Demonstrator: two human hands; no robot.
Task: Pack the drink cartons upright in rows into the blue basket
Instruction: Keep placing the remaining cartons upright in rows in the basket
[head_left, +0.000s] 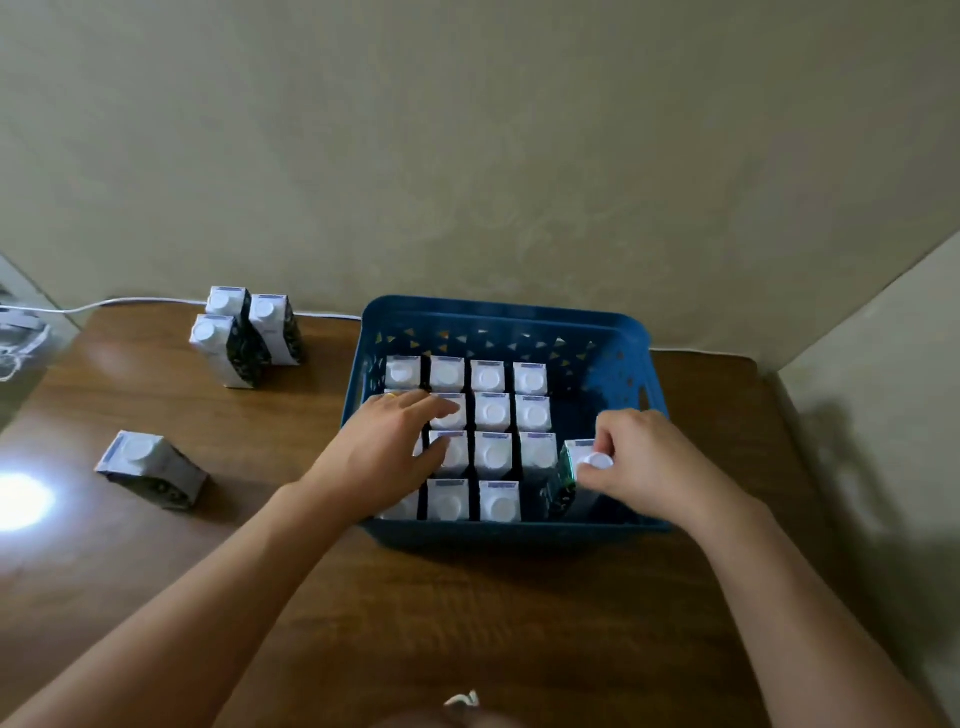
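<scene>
The blue basket (506, 317) stands on the wooden table and holds several white-capped drink cartons (492, 413) upright in rows. My right hand (639, 462) grips a tilted carton (574, 470) by its top at the basket's near right, beside the packed rows. My left hand (387, 447) lies flat, fingers spread, on the carton tops at the basket's left side and hides some of them. Three cartons (244, 332) stand upright on the table at the back left. One carton (150, 467) lies on its side at the left.
A wall rises right behind the table (467, 613). A white cable (130, 301) runs along the table's back left edge. A bright light glare (21, 499) marks the table's left side. The basket's right column holds no cartons behind the tilted one.
</scene>
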